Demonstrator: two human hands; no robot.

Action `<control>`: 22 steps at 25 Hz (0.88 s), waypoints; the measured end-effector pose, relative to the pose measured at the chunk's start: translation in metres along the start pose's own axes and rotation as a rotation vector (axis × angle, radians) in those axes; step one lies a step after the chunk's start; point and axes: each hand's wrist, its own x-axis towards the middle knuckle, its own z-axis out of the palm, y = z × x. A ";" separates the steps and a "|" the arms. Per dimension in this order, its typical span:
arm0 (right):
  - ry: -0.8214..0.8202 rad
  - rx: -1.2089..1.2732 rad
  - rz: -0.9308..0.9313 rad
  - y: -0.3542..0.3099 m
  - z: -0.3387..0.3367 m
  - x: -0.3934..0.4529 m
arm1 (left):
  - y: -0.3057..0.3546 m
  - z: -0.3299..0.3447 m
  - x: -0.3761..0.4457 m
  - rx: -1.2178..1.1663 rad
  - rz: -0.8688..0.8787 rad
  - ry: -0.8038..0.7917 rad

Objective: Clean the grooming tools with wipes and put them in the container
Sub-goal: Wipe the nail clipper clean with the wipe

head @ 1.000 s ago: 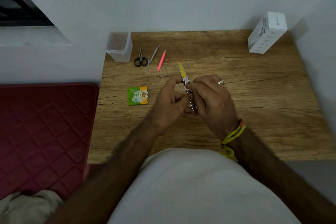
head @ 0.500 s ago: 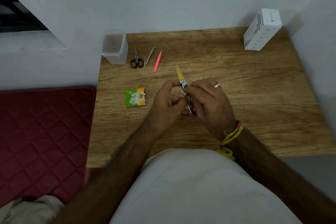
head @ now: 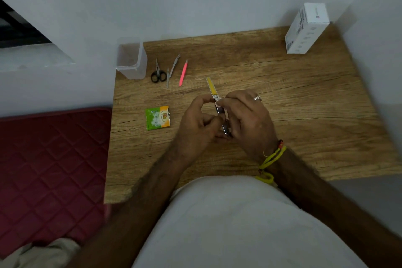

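Observation:
Both hands meet over the middle of the wooden table (head: 282, 98). My left hand (head: 196, 124) and my right hand (head: 248, 122) grip a metal nail clipper (head: 212, 87) with a yellow handle that sticks out toward the wall. A small bit of white, perhaps a wipe, shows at my right fingertips on the clipper's joint. Near the far left corner lie small black-handled scissors (head: 158, 73), a second metal clipper (head: 173, 68) and pink tweezers (head: 183, 73). A clear plastic container (head: 130, 59) stands at that corner. A green and orange wipe sachet (head: 158, 117) lies left of my hands.
A white carton (head: 306, 28) stands at the table's far right corner against the wall. A dark red quilted mattress (head: 47, 165) lies left of the table. White walls enclose the table at the back and right.
The hands keep hold of the clipper in about the same place; the fingers shift slightly on it. The camera view has tilted a little, nothing on the table has moved.

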 end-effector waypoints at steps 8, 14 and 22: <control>-0.020 0.047 0.014 0.003 -0.003 -0.004 | 0.005 0.000 -0.002 -0.069 -0.068 -0.031; -0.093 0.038 -0.020 0.003 -0.004 -0.010 | 0.009 -0.001 0.003 -0.082 -0.143 0.090; -0.071 0.042 0.002 0.003 -0.005 -0.009 | 0.011 0.000 0.003 -0.064 -0.130 0.071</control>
